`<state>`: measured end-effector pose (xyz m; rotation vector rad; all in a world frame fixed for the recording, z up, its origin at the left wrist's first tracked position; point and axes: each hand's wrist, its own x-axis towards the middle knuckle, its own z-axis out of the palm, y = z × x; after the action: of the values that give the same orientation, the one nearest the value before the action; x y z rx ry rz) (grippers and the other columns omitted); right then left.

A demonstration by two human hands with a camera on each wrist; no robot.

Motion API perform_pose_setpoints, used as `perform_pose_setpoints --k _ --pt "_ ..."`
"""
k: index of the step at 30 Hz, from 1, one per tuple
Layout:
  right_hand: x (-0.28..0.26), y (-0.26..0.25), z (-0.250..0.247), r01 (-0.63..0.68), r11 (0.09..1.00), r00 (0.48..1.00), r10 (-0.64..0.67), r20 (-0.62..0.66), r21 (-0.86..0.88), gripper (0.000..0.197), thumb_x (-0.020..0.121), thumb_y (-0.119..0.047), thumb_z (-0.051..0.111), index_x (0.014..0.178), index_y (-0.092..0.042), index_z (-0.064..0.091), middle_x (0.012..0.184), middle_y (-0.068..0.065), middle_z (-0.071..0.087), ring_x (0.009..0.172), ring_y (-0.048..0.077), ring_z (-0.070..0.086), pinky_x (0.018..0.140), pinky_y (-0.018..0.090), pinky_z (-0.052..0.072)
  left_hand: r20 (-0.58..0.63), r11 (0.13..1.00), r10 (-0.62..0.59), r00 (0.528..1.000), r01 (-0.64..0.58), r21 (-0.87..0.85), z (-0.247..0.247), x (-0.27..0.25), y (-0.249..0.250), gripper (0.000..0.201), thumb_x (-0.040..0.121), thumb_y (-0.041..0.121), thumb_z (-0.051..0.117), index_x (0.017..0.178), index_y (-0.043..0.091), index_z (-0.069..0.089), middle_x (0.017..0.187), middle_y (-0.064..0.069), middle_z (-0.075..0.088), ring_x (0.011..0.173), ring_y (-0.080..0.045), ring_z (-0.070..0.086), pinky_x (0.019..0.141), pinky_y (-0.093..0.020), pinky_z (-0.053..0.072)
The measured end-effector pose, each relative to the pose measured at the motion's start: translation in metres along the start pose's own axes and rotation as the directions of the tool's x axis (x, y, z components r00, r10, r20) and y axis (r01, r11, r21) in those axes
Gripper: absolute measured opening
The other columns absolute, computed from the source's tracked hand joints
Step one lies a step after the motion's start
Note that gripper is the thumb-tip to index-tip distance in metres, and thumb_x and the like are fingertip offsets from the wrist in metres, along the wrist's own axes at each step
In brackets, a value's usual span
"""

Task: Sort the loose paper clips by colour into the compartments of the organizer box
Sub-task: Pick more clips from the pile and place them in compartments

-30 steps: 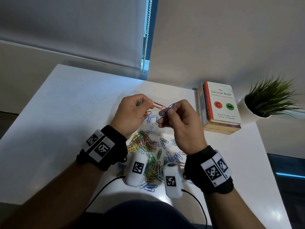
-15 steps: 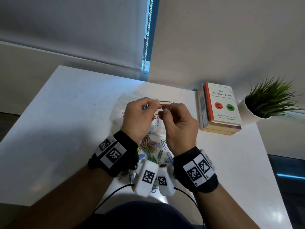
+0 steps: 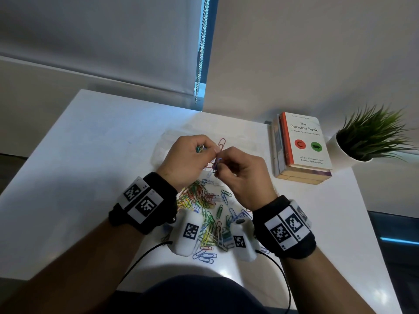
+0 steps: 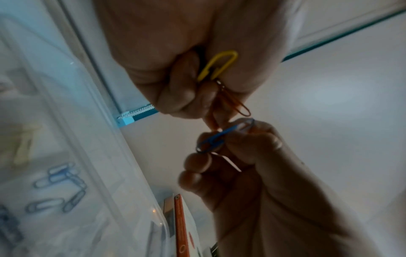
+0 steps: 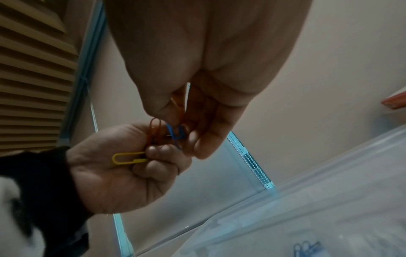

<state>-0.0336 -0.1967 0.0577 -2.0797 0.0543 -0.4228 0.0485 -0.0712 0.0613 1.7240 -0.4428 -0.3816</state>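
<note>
1. Orange-red wire paper clips point(image 3: 221, 143) sticking up between both hands, raised above the white surface point(image 3: 74, 155).
2. Pinching those orange-red clips at thumb and fingertip: left hand point(image 3: 188, 158), with a yellow wire paper clip point(image 4: 217, 66) tucked under its curled fingers.
3. Gripping a blue wire paper clip point(image 4: 222, 137) between thumb and forefinger: right hand point(image 3: 243, 175), with the blue clip touching the orange-red ones where the two hands are meeting.
4. Lying in a loose heap on the surface below the wrists: multicoloured paper clips point(image 3: 204, 211), in green, yellow, red and blue.
5. Sitting beyond the hands on the surface: clear plastic organizer box point(image 3: 244, 141), partly hidden behind the hands.
6. Showing through the translucent box wall in the left wrist view: several blue paper clips point(image 4: 59, 189) resting together in one compartment.
7. Standing to the right: stack of books point(image 3: 303, 143) with an orange-spined white cover on top, and beside it a green spiky plant in a white pot point(image 3: 371, 139).
</note>
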Motion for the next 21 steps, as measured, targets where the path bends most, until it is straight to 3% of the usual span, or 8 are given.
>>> perform_pose_setpoints --k 2,5,9,11,15,19,21 --pt "0.002 0.003 0.001 -0.053 0.998 0.999 0.053 0.013 0.024 0.008 0.077 -0.024 0.053 0.078 -0.028 0.060 0.065 0.006 0.062 0.061 0.031 0.058 0.060 0.046 0.051 -0.076 0.997 -0.056 0.996 0.052 -0.049 0.000 0.003 -0.001 0.019 0.090 0.013 0.063 0.071 0.016 0.064 0.044 0.017 0.052 0.041 0.003 0.043 0.049 -0.019 0.033" --pt "0.008 0.011 -0.006 -0.175 0.981 0.980 0.182 -0.076 0.089 0.019 0.081 -0.014 0.051 0.088 -0.030 0.057 0.062 0.003 0.059 0.057 0.027 0.058 0.060 0.049 0.053 -0.138 0.998 -0.069 0.988 0.067 -0.016 -0.007 0.005 -0.008 0.020 0.090 0.010 0.063 0.071 0.015 0.065 0.045 0.019 0.054 0.042 0.007 0.047 0.049 -0.011 0.033" --pt "0.018 0.017 -0.011 -0.353 0.885 0.927 0.375 -0.016 0.304 0.029 0.087 0.010 0.044 0.099 -0.012 0.059 0.069 0.009 0.050 0.055 0.025 0.057 0.051 0.037 0.053 -0.126 0.995 -0.068 0.990 0.077 0.068 -0.009 0.005 -0.022 0.017 0.088 0.011 0.066 0.072 0.010 0.067 0.057 0.019 0.058 0.051 0.010 0.052 0.053 -0.004 0.035" --pt "0.023 0.024 -0.006 -0.402 0.892 0.914 0.405 0.028 0.207 0.022 0.087 0.007 0.049 0.089 -0.011 0.061 0.072 0.008 0.056 0.056 0.024 0.060 0.051 0.034 0.050 -0.131 0.990 -0.063 0.989 0.079 0.120 -0.007 0.007 -0.027 0.017 0.088 0.013 0.067 0.070 0.014 0.067 0.069 0.015 0.062 0.062 0.007 0.055 0.060 -0.004 0.037" --pt "0.039 0.042 0.003 -0.446 0.894 0.895 0.445 -0.040 -0.043 0.016 0.077 -0.008 0.063 0.069 -0.021 0.060 0.068 0.003 0.071 0.061 0.023 0.065 0.063 0.039 0.055 -0.152 0.981 -0.081 0.985 0.105 0.161 -0.008 0.008 -0.035 0.018 0.087 0.013 0.068 0.069 0.016 0.067 0.069 0.016 0.060 0.065 0.004 0.053 0.060 -0.003 0.035" --pt "0.056 0.045 0.008 -0.499 0.864 0.867 0.497 -0.046 -0.073 0.012 0.077 -0.012 0.063 0.068 -0.019 0.061 0.069 0.001 0.072 0.068 0.021 0.069 0.065 0.031 0.053 -0.162 0.978 -0.108 0.981 0.134 0.162 -0.011 0.009 -0.039 0.016 0.087 0.014 0.068 0.071 0.016 0.069 0.069 0.012 0.062 0.068 -0.003 0.055 0.066 -0.018 0.038" --pt "0.060 0.047 0.008 -0.502 0.855 0.864 0.502 -0.033 -0.128 0.008 0.079 -0.018 0.065 0.072 -0.021 0.064 0.074 0.002 0.072 0.073 0.021 0.070 0.067 0.029 0.052 -0.160 0.978 -0.115 0.980 0.140 0.156 -0.011 0.009 -0.040 0.015 0.086 0.015 0.068 0.071 0.015 0.069 0.069 0.012 0.062 0.067 -0.003 0.054 0.067 -0.020 0.037"
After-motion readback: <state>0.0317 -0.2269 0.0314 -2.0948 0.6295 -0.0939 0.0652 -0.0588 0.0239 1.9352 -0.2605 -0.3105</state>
